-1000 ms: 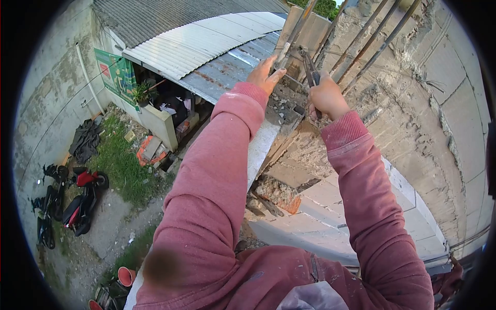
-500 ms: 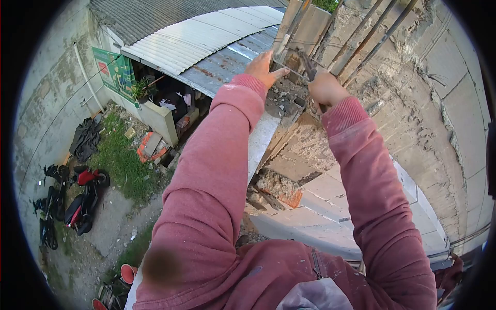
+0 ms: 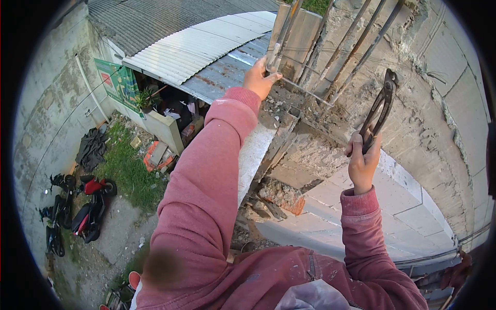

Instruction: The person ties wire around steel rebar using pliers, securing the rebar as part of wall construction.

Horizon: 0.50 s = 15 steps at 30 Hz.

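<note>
My right hand (image 3: pixel 365 155) is closed round the handles of a pair of dark, worn pincers (image 3: pixel 381 106), held upright with the jaws at the top, to the right of the rebar and apart from it. Beside the steel bars, my left hand (image 3: pixel 258 78) grips the corner of a thin steel stirrup (image 3: pixel 310 93), thumb on the near side; the other fingers are partly hidden. Its straight side slants down to the right across the front of the column. Several upright rebar rods (image 3: pixel 356 49) rise behind, with thin wire across them. A wooden board (image 3: pixel 299 33) stands at the back of the bars.
Rough mortar and rubble (image 3: pixel 281 106) surround the column base. A broken brick chunk (image 3: pixel 284 196) lies on the ledge above white blocks (image 3: pixel 330 212). At left the height drops to a yard with motorbikes (image 3: pixel 90 206). Corrugated roofing (image 3: pixel 206 44) adjoins the column.
My right hand has drawn the pincers away from the rebar, rightward and nearer to me, and now holds them upright. My left hand stays at the bars, its fingers now closer together.
</note>
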### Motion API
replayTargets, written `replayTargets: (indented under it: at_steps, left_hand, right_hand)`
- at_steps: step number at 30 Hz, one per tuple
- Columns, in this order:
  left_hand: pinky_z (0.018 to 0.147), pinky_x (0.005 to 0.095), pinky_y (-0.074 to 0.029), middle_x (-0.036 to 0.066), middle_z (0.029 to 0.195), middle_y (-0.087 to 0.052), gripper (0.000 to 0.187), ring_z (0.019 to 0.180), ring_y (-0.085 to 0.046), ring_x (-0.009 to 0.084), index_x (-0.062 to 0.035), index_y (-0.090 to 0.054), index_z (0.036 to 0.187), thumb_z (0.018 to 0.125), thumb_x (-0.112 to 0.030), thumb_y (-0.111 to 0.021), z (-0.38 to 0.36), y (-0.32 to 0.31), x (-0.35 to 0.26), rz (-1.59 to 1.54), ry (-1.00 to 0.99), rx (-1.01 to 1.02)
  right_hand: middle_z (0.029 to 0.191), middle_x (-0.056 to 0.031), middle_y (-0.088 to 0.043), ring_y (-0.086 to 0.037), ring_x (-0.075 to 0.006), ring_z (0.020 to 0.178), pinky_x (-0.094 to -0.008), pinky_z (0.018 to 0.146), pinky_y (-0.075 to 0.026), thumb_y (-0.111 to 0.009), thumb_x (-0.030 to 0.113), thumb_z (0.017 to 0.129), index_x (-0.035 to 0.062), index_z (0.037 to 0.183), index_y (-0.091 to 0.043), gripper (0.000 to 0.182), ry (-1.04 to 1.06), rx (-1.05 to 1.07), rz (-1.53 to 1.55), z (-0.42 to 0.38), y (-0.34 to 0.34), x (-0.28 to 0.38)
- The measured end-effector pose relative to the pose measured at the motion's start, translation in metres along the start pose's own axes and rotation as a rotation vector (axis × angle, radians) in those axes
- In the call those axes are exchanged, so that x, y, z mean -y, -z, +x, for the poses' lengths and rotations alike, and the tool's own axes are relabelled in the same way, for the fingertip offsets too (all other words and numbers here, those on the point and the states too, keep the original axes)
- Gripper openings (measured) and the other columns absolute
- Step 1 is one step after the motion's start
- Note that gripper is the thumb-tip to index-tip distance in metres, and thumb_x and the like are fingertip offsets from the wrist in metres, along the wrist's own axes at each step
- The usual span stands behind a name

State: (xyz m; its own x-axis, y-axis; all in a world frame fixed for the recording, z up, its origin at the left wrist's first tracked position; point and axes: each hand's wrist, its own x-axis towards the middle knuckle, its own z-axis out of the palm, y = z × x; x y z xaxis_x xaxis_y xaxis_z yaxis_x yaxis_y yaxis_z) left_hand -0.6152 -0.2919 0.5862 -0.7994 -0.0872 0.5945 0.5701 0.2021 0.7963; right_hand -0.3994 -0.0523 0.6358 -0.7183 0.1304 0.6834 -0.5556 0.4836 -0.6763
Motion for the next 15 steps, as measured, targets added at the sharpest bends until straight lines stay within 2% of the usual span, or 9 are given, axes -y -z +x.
replayTargets:
  at_steps: [2, 3, 6, 7, 9, 11, 12, 13, 15]
  left_hand:
    - [0.09, 0.0284, -0.043, 0.013, 0.113, -0.06, 0.063, 0.105, -0.056, 0.0162, -0.0026, -0.041, 0.133, 0.078, -0.007, -0.071, 0.002, 0.005, -0.045, -0.218, 0.018, -0.021]
    - [0.091, 0.0284, -0.042, 0.013, 0.113, -0.059, 0.062, 0.106, -0.055, 0.0173, -0.0016, -0.041, 0.133, 0.078, -0.007, -0.07, -0.002, 0.006, -0.044, -0.228, -0.069, 0.005]
    - [0.095, 0.0326, -0.041, 0.02, 0.12, -0.056, 0.067, 0.111, -0.055, 0.0242, 0.0048, -0.039, 0.132, 0.078, -0.017, -0.072, 0.001, 0.008, -0.045, -0.145, -0.101, 0.08]
    - [0.096, 0.0327, -0.04, 0.021, 0.122, -0.055, 0.07, 0.112, -0.054, 0.0249, 0.0053, -0.036, 0.134, 0.078, -0.018, -0.072, 0.001, 0.005, -0.047, -0.079, -0.089, 0.05]
    - [0.097, 0.0328, -0.038, 0.022, 0.126, -0.052, 0.077, 0.114, -0.052, 0.0264, 0.0065, -0.03, 0.137, 0.078, -0.019, -0.072, -0.003, -0.001, -0.053, 0.06, -0.065, -0.016]
    - [0.099, 0.0325, -0.036, 0.022, 0.13, -0.048, 0.084, 0.118, -0.049, 0.027, 0.0072, -0.023, 0.139, 0.078, -0.022, -0.073, 0.0, -0.005, -0.052, -0.016, -0.112, -0.009]
    - [0.1, 0.0323, -0.035, 0.022, 0.132, -0.046, 0.087, 0.12, -0.047, 0.0273, 0.0076, -0.02, 0.14, 0.077, -0.023, -0.073, 0.001, -0.005, -0.048, -0.052, -0.135, -0.006]
    - [0.102, 0.0326, -0.032, 0.024, 0.135, -0.041, 0.091, 0.124, -0.043, 0.029, 0.0067, -0.017, 0.141, 0.077, -0.025, -0.073, -0.002, -0.001, -0.044, 0.149, -0.224, 0.022]
    - [0.104, 0.0337, -0.029, 0.025, 0.137, -0.037, 0.091, 0.126, -0.039, 0.0307, 0.0067, -0.015, 0.141, 0.078, -0.025, -0.072, -0.008, -0.005, -0.043, 0.149, -0.185, 0.054]
  right_hand:
    - [0.065, 0.0003, -0.049, -0.045, -0.0052, 0.053, -0.0211, 0.047, -0.037, -0.05, 0.006, 0.09, 0.0013, 0.113, -0.044, 0.025, -0.136, 0.037, 0.022, -0.016, 0.027, -0.011]
    - [0.064, 0.0007, -0.048, -0.045, -0.0054, 0.053, -0.0212, 0.047, -0.036, -0.051, 0.006, 0.089, 0.0017, 0.112, -0.046, 0.024, -0.189, 0.06, -0.006, -0.021, 0.04, -0.015]
    - [0.061, 0.0026, -0.044, -0.04, -0.006, 0.053, -0.0213, 0.049, -0.033, -0.053, 0.009, 0.089, 0.0031, 0.108, -0.051, 0.02, -0.256, 0.08, -0.135, -0.035, 0.068, -0.037]
    - [0.058, 0.0027, -0.04, -0.035, -0.0069, 0.053, -0.0224, 0.05, -0.031, -0.056, 0.008, 0.087, 0.0031, 0.106, -0.052, 0.02, -0.266, 0.063, -0.14, -0.038, 0.072, -0.042]
    - [0.057, 0.0026, -0.038, -0.033, -0.0072, 0.053, -0.023, 0.05, -0.03, -0.058, 0.007, 0.086, 0.0031, 0.106, -0.052, 0.022, -0.249, 0.11, -0.185, -0.042, 0.081, -0.038]
    - [0.056, 0.0019, -0.035, -0.031, -0.0075, 0.054, -0.0244, 0.049, -0.028, -0.061, 0.006, 0.083, 0.003, 0.106, -0.053, 0.025, -0.257, 0.165, -0.191, -0.047, 0.093, -0.036]
    - [0.056, 0.0022, -0.035, -0.031, -0.0075, 0.053, -0.0244, 0.049, -0.027, -0.061, 0.007, 0.083, 0.0029, 0.106, -0.053, 0.024, -0.313, 0.19, -0.148, -0.05, 0.097, -0.04]
    - [0.056, 0.0025, -0.035, -0.031, -0.0075, 0.053, -0.0244, 0.049, -0.027, -0.061, 0.007, 0.083, 0.0029, 0.105, -0.053, 0.024, -0.37, 0.218, -0.104, -0.054, 0.101, -0.046]
    - [0.058, 0.0029, -0.039, -0.034, -0.0071, 0.052, -0.024, 0.048, -0.029, -0.06, 0.009, 0.085, 0.0013, 0.102, -0.054, 0.02, -0.511, 0.264, 0.002, -0.054, 0.104, -0.053]
